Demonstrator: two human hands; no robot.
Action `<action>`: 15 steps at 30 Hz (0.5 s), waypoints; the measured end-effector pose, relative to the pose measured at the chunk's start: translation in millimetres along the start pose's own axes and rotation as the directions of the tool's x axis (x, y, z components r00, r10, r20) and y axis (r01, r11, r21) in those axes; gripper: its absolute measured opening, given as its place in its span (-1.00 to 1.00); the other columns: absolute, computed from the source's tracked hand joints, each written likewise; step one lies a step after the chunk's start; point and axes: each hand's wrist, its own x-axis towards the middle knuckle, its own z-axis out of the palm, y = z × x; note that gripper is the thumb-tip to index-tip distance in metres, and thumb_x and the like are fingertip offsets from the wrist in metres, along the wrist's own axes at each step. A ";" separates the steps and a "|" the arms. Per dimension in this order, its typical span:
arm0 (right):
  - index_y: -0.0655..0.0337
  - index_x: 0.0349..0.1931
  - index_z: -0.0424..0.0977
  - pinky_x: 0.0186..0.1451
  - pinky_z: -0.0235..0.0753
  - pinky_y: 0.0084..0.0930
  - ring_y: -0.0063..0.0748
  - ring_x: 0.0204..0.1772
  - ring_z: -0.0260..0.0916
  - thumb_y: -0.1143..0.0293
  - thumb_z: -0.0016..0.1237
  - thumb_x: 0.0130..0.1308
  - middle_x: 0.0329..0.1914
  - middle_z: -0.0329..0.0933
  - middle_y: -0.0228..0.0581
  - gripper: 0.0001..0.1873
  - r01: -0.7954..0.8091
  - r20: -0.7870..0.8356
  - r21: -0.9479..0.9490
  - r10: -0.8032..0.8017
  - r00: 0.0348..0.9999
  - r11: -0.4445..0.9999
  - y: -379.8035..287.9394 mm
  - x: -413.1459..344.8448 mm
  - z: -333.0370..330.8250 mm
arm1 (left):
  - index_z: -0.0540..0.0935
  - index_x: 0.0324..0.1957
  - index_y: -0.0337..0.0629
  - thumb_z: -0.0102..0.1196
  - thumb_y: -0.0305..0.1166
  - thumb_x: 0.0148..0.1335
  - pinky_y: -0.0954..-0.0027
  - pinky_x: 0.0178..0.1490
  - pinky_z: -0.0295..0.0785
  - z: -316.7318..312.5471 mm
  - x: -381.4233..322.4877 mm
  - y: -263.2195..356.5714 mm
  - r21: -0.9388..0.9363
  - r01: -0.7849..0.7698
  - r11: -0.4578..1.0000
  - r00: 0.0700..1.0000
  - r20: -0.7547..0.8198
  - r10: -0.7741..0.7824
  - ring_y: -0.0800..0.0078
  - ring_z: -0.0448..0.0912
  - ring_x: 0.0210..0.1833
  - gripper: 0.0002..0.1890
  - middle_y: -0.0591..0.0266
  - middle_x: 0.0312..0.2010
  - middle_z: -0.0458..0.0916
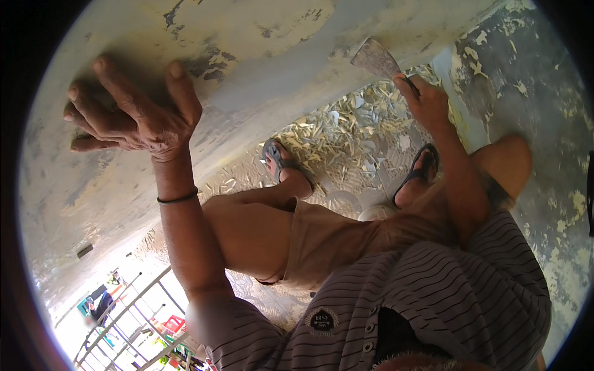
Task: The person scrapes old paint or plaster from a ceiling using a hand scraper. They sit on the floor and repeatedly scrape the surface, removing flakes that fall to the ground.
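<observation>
My left hand [139,111] rests with spread fingers against a wall [260,79] whose paint is patchy and partly scraped away. It holds nothing, and a thin dark band circles that wrist. At the upper right, my right hand [427,99] grips the dark handle of a wide-bladed paint scraper [377,59]. The metal blade points up and left, close to the wall's lower part; whether it touches the surface I cannot tell. Below the blade, many curled paint flakes [343,120] lie heaped on the floor along the wall's foot.
A second wall [519,92] with peeling paint meets the first at the right. My sandalled feet stand on a patterned tile floor [334,197] strewn with flakes, one on each side. Metal railings [125,320] stand at the lower left, with mixed coloured items beyond them.
</observation>
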 end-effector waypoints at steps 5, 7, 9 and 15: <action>0.09 -0.34 0.63 -0.51 0.48 -0.24 -0.08 -0.58 0.54 0.00 0.13 0.44 -0.65 0.53 -0.18 -0.65 0.047 -0.007 -0.021 -0.048 0.999 0.999 -22.7 5.4 -3.5 | 0.38 0.47 -0.23 0.10 0.22 0.26 -0.42 0.46 -0.31 -5.5 5.0 -1.2 -0.017 -0.041 0.999 0.999 0.013 0.041 -0.17 -0.06 0.57 -0.10 -0.24 0.41 0.12; 0.07 -0.32 0.65 -0.50 0.48 -0.27 -0.10 -0.58 0.55 0.01 0.14 0.44 -0.62 0.56 -0.20 -0.67 0.043 -0.002 0.032 -0.043 0.999 0.999 -30.8 8.1 -10.0 | 0.39 0.46 -0.23 0.09 0.22 0.25 -0.42 0.45 -0.29 -4.9 3.9 -3.5 -0.005 -0.047 0.999 0.999 0.006 0.048 -0.17 -0.05 0.57 -0.10 -0.24 0.41 0.12; 0.05 -0.31 0.66 -0.49 0.49 -0.28 -0.11 -0.57 0.56 0.00 0.14 0.44 -0.61 0.57 -0.21 -0.68 -0.001 0.013 0.043 0.000 1.000 0.999 -17.7 9.3 -8.5 | 0.39 0.46 -0.23 0.10 0.22 0.25 -0.44 0.43 -0.26 -4.6 0.6 -3.3 0.036 -0.031 0.999 0.999 0.015 0.031 -0.16 -0.03 0.56 -0.10 -0.24 0.41 0.12; 0.08 -0.16 0.71 -0.48 0.43 -0.35 -0.25 -0.60 0.48 0.10 0.18 0.43 -0.64 0.50 -0.21 -0.74 0.024 0.013 -0.011 -0.023 1.000 1.000 -19.6 8.7 -6.5 | 0.37 0.47 -0.24 0.11 0.20 0.25 -0.46 0.41 -0.25 -3.0 7.3 -3.5 0.009 -0.058 0.998 0.998 0.003 0.058 -0.18 -0.03 0.55 -0.10 -0.26 0.39 0.12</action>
